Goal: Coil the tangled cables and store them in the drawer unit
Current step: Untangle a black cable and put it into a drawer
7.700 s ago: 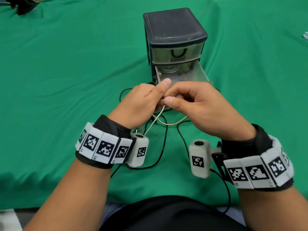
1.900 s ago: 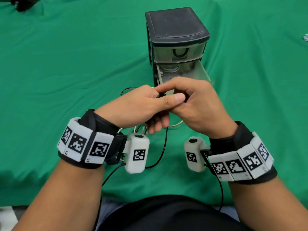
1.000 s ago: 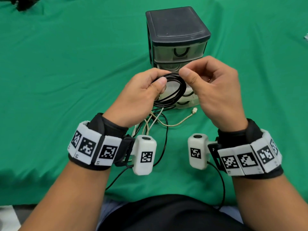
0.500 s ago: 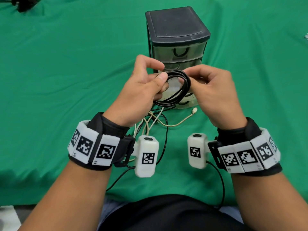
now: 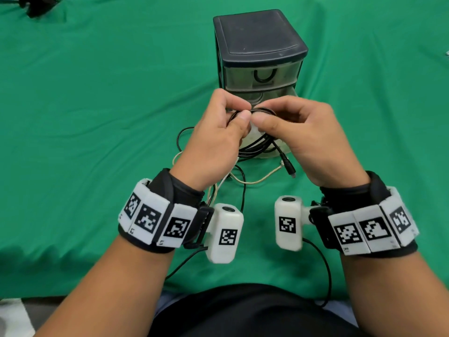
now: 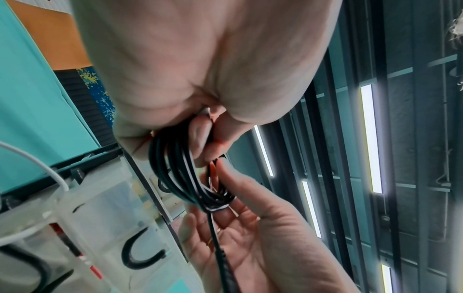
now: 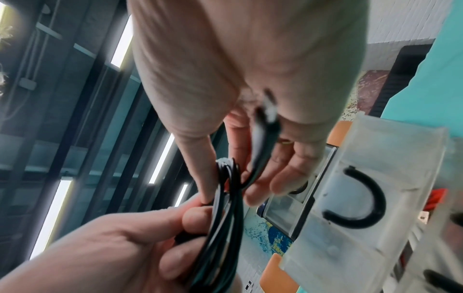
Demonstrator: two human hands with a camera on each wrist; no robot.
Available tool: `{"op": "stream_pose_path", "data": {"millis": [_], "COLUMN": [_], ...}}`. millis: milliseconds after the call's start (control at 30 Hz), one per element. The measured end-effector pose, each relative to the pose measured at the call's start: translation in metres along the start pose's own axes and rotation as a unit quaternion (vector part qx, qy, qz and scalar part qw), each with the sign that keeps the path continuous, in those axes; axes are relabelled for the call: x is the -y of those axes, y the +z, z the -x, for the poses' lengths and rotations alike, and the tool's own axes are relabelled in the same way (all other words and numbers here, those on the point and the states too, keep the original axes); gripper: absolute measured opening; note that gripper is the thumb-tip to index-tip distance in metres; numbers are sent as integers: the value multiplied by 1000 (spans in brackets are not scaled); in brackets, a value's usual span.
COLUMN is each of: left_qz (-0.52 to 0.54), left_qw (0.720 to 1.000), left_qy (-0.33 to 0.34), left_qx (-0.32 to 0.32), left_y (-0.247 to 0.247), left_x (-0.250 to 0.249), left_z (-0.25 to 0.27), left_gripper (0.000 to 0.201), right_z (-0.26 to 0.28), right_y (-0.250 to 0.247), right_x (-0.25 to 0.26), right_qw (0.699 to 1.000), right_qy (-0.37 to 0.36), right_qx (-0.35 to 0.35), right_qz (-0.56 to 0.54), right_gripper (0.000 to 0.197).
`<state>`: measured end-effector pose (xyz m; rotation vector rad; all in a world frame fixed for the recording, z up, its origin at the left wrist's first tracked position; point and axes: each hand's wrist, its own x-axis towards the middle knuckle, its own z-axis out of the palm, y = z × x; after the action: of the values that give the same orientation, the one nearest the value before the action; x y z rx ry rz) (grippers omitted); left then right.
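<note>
A black cable wound into a small coil (image 5: 257,144) hangs in the air just in front of the drawer unit (image 5: 257,37). My left hand (image 5: 243,110) grips the coil's near side, thumb on top; the strands (image 6: 175,168) run through its curled fingers. My right hand (image 5: 263,114) pinches the cable's tail at the top of the coil, where a turn (image 6: 220,206) crosses the bundle. The plug end (image 5: 289,166) dangles below the right hand. The coil (image 7: 225,218) sits between both hands in the right wrist view.
A beige cable (image 5: 255,181) and a loose black cable (image 5: 181,137) lie tangled on the green cloth (image 5: 97,93) under my hands. The unit's translucent drawers have black U handles (image 7: 355,198); a lower one stands pulled out behind the coil. A dark object (image 5: 36,6) lies far left.
My hands have closed together over the coil and lowered it slightly. The right hand has brought the tail across the bundle, and the plug end now hangs free beneath it.
</note>
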<state>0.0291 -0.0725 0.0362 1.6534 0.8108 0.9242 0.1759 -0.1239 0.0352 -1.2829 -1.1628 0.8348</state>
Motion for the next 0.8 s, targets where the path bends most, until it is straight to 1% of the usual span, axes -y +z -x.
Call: {"op": "stream_pose_path", "data": {"millis": [133,233,433,567,700,800], "left_qz": [-2,2,-10,-22,-20,-19], "left_qw": [1000,1000,1000,1000,1000,1000], "left_qy": [-2,-11,1,11,8,15], "left_qx": [-3,0,4,5,2,5], "left_y": [1,3,3,4,4,7], "left_x": [0,0,5,7,5,4], "left_z": [-1,-2,-8,-8,-6,-6], "left_gripper": [10,23,22,21,21,20], "right_z": [2,1,2,1,1,2], "right_y": [-4,-5,-3,-3,-3,0], "right_x": [0,0,0,-1,0,-1], "right_qw": [1000,1000,998,995,990,980], "right_qy": [-13,-15,3,19,11,5], "right_qx": [3,0,37,32,36,64], "right_qz": [-19,-15,-53,-97,-139,-189], "right_gripper": [40,50,48,53,56,59]}}
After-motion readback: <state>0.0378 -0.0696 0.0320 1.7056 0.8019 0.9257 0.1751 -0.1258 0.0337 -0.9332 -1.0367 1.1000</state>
